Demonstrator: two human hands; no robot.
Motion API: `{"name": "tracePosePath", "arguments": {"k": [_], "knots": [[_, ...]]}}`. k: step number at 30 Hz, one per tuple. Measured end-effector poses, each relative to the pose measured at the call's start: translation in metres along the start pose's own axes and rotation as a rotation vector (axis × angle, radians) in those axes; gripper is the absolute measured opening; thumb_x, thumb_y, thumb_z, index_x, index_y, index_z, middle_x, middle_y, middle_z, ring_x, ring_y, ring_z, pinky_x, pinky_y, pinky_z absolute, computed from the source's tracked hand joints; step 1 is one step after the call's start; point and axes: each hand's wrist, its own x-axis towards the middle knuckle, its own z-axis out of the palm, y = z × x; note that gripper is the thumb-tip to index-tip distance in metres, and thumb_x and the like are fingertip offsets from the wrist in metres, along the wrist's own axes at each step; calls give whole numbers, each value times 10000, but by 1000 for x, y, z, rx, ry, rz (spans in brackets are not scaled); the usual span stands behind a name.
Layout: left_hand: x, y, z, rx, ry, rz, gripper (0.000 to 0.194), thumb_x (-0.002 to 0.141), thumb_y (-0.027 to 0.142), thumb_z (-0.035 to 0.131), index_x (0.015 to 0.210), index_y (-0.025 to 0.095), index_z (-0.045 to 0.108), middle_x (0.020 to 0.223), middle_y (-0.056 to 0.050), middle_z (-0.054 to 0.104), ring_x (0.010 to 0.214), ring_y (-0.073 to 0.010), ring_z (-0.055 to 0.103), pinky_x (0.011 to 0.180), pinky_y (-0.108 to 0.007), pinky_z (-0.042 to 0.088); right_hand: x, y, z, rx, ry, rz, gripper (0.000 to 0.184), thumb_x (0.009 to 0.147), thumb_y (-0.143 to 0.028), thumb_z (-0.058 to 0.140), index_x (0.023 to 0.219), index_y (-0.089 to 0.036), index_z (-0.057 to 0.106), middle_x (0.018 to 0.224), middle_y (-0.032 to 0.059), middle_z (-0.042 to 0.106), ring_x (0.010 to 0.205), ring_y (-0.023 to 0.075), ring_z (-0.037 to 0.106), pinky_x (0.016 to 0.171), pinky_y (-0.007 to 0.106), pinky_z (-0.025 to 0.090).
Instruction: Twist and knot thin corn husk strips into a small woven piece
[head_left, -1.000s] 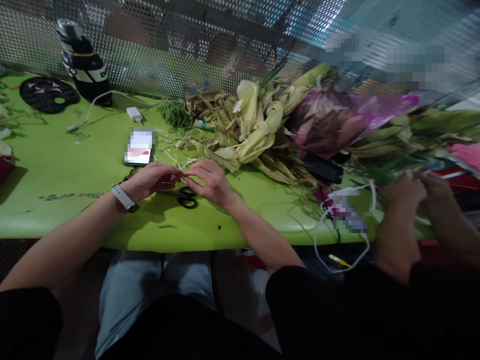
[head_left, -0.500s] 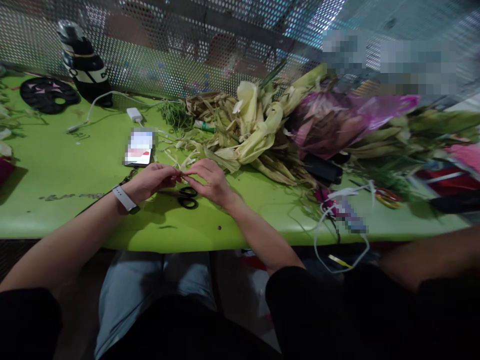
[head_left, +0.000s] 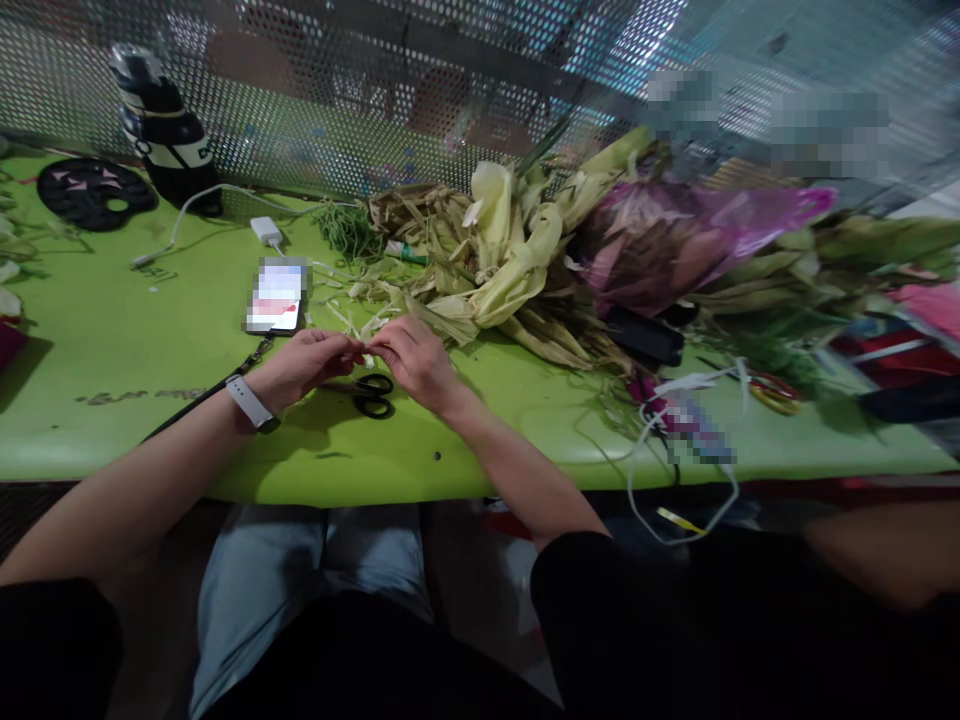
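My left hand (head_left: 313, 362), with a pale watch band on its wrist, pinches something too small to make out. Fingertip to fingertip with it, my right hand (head_left: 414, 362) is also closed in a pinch. Under the hands, black-handled scissors (head_left: 373, 395) lie on the green table (head_left: 187, 430), their blades partly hidden by my left hand. A lit phone (head_left: 277, 295) lies just beyond my left hand, with a black strap (head_left: 201, 398) running from it under my forearm. Past my fingers are pale husk scraps (head_left: 367, 318) and a heap of dried corn husks (head_left: 510, 270).
A dark bottle (head_left: 165, 130) and a black palette-shaped piece (head_left: 96, 193) stand at the back left. A white cable (head_left: 178, 222) crosses there. To the right are a pink plastic bag (head_left: 652, 240), a black phone-like object (head_left: 645, 337) and red-and-yellow-handled scissors (head_left: 776, 393). A co-worker's arm (head_left: 885, 550) shows lower right.
The co-worker's hands have withdrawn from the right of the table, uncovering the scissors there. My hands stay together, with the right fingers drawn in slightly more.
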Motion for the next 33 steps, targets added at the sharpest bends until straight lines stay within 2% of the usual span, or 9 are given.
{"name": "tracePosePath", "arguments": {"k": [6,13,19,24,29,33], "knots": [[2,-4,1,18,33,12,134,774,245,690,684,156,733,728,-38,671,645,-90,567,696,-220,471,0,0,1,27,7,21,241,989,-346,464,889,-194,623,899,78,627,883,191,561,809,340,459],[0,2,2,-33,91,-19,145,776,213,692,658,130,717,668,-27,645,606,-80,547,688,-229,472,-1,5,-1,100,8,-54,180,956,-334,537,974,-187,640,934,73,655,915,192,589,811,349,472],[1,1,-1,50,81,42,152,755,200,699,621,132,719,618,-31,626,564,-77,519,604,-221,436,1,2,-4,242,-12,15,159,937,-334,572,946,-195,650,921,62,652,904,184,599,817,352,498],[4,-3,-3,64,60,66,148,742,216,711,616,140,726,621,-35,634,577,-81,539,605,-223,441,2,0,-5,317,1,43,160,927,-335,593,916,-188,656,878,52,657,863,170,603,790,335,505],[4,-3,-2,2,75,25,140,737,228,712,625,146,727,645,-36,651,593,-85,552,631,-232,464,1,2,-4,311,-11,52,148,917,-337,608,915,-198,659,875,47,663,866,171,607,796,339,505],[5,-4,-3,34,60,57,143,728,242,725,635,133,727,633,-34,642,585,-77,538,620,-225,450,1,2,-3,255,-2,36,161,926,-335,593,926,-192,665,888,60,663,875,182,608,801,350,502]]}}
